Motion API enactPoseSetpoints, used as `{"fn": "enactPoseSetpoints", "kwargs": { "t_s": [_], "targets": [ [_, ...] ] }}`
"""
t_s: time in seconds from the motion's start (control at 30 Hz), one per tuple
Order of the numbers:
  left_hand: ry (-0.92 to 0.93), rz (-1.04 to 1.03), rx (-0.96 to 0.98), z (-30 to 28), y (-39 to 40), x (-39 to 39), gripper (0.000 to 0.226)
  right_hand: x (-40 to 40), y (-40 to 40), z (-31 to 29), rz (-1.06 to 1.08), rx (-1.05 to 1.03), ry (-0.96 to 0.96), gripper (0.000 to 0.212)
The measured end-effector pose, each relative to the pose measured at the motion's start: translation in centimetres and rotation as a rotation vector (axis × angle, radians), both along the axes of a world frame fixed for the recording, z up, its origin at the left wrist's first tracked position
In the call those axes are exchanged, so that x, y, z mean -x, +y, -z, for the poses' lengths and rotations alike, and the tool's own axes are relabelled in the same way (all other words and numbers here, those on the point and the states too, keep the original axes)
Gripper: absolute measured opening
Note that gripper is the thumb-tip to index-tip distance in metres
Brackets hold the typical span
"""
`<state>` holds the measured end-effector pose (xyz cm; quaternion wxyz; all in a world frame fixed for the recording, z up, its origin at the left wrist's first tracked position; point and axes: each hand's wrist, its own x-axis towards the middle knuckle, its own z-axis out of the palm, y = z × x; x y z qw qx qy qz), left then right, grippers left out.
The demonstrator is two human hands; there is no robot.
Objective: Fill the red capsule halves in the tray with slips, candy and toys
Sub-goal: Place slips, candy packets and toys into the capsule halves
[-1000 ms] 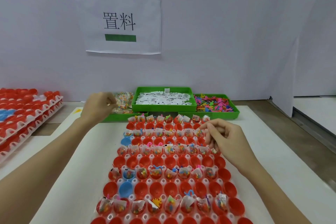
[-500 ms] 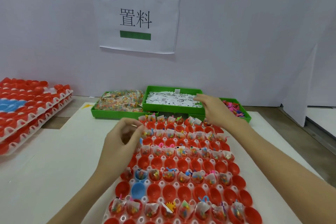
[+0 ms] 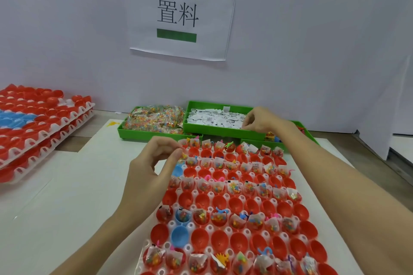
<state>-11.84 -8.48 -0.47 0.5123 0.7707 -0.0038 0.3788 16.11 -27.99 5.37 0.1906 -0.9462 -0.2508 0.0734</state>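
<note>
Red capsule halves (image 3: 202, 200) are filling row by row. Fingers of the left hand (image 3: 154, 163) are curling, thumb and forefinger pinching what looks like a small candy packet (image 3: 183, 156) just over the tray's (image 3: 210, 227) left edge, near the second row from the far end. Fingers of the right hand (image 3: 260, 119) are bending down into the paper slips (image 3: 214, 117) in the middle green bin (image 3: 220, 129); cannot tell whether a slip is gripped yet. Candy bin (image 3: 154, 119) is sitting left of the slips, toy bin (image 3: 273, 137) right, mostly hidden by the forearm.

Progress, as judged: alternate rows are carrying packets and toys; the rows between are sitting empty, as do a few far-row cups. A couple of blue halves (image 3: 180, 232) are mixed in. Roughly half seems left. Stacked trays (image 3: 40, 127) are waiting far left.
</note>
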Motion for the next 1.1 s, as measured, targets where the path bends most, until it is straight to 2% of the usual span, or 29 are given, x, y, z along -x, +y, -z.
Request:
{"fn": "enactPoseSetpoints", "kwargs": {
  "t_s": [0.27, 0.5, 0.57, 0.63, 0.77, 0.83, 0.9, 1.1],
  "targets": [
    [0.006, -0.017, -0.027, 0.0, -0.1, 0.1, 0.011, 0.6, 0.4, 0.2, 0.020, 0.005, -0.025, 0.033],
    [0.013, -0.021, -0.047, -0.1, 0.0, 0.3, 0.011, 0.1, 0.7, -0.2, 0.003, 0.079, 0.016, 0.016],
    [0.010, -0.021, -0.046, -0.3, 0.1, 0.4, 0.011, 0.0, 0.5, 0.0, 0.008, 0.068, 0.029, 0.030],
    [0.005, -0.022, -0.042, -0.4, 0.1, 0.4, 0.011, 0.1, 0.1, 0.1, 0.042, -0.026, 0.026, 0.033],
    [0.014, -0.021, -0.041, -0.5, 0.1, 0.4, 0.012, 1.0, -1.1, 0.5, 0.106, -0.370, -0.030, 0.002],
    [0.020, -0.018, -0.043, -0.5, 0.0, 0.5, 0.014, 1.6, -1.7, 1.0, 0.120, -0.458, 0.009, 0.018],
    [0.025, -0.017, -0.054, -0.5, -0.2, 0.5, 0.014, 2.0, -2.1, 1.3, 0.114, -0.458, -0.015, 0.023],
    [0.038, -0.020, -0.077, -0.4, -0.3, 0.7, 0.013, 2.7, -2.0, 1.7, 0.123, -0.454, -0.111, 0.014]
  ]
}}
